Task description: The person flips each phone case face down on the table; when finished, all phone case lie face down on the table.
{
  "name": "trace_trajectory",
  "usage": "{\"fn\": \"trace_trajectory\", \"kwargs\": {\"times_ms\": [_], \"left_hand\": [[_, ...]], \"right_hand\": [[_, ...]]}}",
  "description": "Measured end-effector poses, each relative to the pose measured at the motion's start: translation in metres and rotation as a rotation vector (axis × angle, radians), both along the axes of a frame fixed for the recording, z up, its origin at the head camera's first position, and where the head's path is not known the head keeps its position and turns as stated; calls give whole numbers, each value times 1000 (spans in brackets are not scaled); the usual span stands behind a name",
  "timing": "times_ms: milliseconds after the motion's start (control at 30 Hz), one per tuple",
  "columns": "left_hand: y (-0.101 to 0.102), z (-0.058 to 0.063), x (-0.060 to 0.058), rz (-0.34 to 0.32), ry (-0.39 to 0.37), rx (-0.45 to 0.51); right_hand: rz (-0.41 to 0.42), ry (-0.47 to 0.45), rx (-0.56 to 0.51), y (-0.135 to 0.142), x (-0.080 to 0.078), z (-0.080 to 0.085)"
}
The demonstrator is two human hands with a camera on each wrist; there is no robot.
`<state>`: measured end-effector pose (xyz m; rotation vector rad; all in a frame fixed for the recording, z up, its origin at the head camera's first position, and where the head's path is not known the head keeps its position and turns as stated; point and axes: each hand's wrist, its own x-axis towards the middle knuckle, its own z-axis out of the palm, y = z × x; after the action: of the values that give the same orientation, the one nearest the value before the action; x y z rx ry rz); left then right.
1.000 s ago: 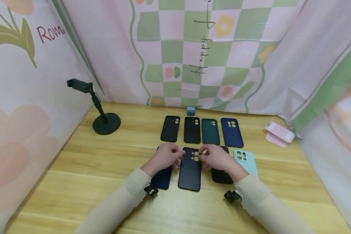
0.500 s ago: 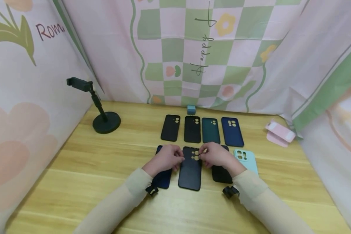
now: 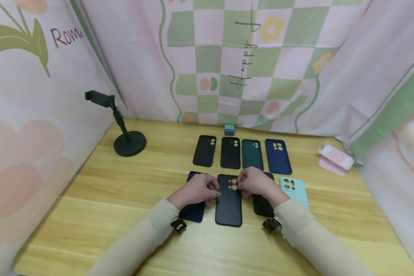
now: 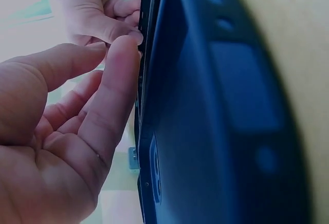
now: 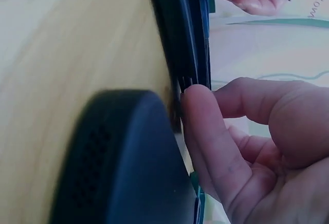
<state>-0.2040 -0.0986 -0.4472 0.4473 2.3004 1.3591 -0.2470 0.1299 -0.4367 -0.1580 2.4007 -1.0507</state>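
Observation:
A black phone case (image 3: 229, 207) lies in the front row on the table, its camera holes at the upper right. My right hand (image 3: 257, 182) pinches its upper right edge beside those holes; in the right wrist view the fingertip (image 5: 201, 100) covers that edge. At its left edge, my left hand (image 3: 198, 189) reaches over a dark blue case (image 3: 193, 212) with fingers loosely bent. The left wrist view shows the left index finger (image 4: 119, 80) reaching the case edge, the thumb apart from it. Under my right wrist lies another black case (image 3: 263, 207).
A light turquoise case (image 3: 298, 191) ends the front row. Behind stand two black cases (image 3: 204, 151), a dark green one (image 3: 252, 155) and a blue one (image 3: 278, 157). A small blue box (image 3: 229, 129), black phone stand (image 3: 129, 143) and pink holder (image 3: 335, 157) surround them.
My left fingertips have slid down along the left edge of the black phone case. My right hand stays at its upper right edge. The head view has shifted slightly.

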Motion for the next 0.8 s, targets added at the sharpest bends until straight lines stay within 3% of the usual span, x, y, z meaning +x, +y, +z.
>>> {"fn": "trace_trajectory", "kwargs": {"times_ms": [300, 567, 800], "left_hand": [[-3, -4, 5, 38, 4, 28], [0, 1, 11, 27, -30, 45], [5, 0, 13, 58, -57, 132]], "right_hand": [[-54, 24, -122, 15, 1, 6], [-89, 59, -108, 21, 4, 23], [-100, 76, -164, 23, 6, 30]]}}
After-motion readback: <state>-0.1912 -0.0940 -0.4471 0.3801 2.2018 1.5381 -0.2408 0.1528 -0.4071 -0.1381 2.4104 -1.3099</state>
